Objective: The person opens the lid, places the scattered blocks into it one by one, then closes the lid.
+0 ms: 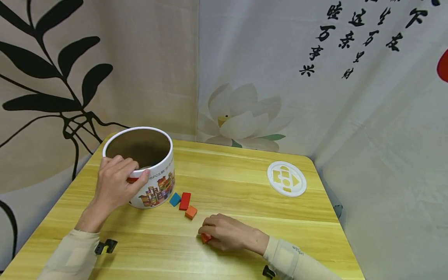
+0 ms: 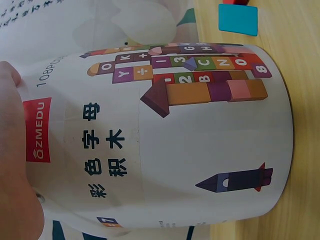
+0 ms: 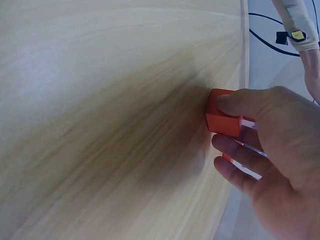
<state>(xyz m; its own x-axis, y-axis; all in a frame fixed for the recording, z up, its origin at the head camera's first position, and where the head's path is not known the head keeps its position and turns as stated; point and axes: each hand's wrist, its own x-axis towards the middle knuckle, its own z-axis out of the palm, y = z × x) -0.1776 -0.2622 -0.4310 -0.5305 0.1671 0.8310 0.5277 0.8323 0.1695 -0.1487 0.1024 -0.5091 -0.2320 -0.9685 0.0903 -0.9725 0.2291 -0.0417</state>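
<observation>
My left hand (image 1: 117,182) grips the near rim of a white printed tub (image 1: 162,182), fingers over the edge and thumb outside. Close up in the left wrist view, the tub's wall (image 2: 200,145) carries pictures of letter blocks. An orange-red toy block (image 3: 223,122) is pinched between the thumb and fingers of my right hand (image 1: 232,233), low at the tabletop. Between the tub and that hand lie a blue block (image 1: 175,199), a red oblong block (image 1: 184,201) and an orange block (image 1: 191,212). What the tub holds is hidden in shadow.
A round white disc with cut-out shapes (image 1: 286,179) lies at the back right of the wooden table (image 1: 224,175). Behind the table hang a printed curtain (image 1: 245,58) with a lotus and writing, and one with dark leaves (image 1: 147,66).
</observation>
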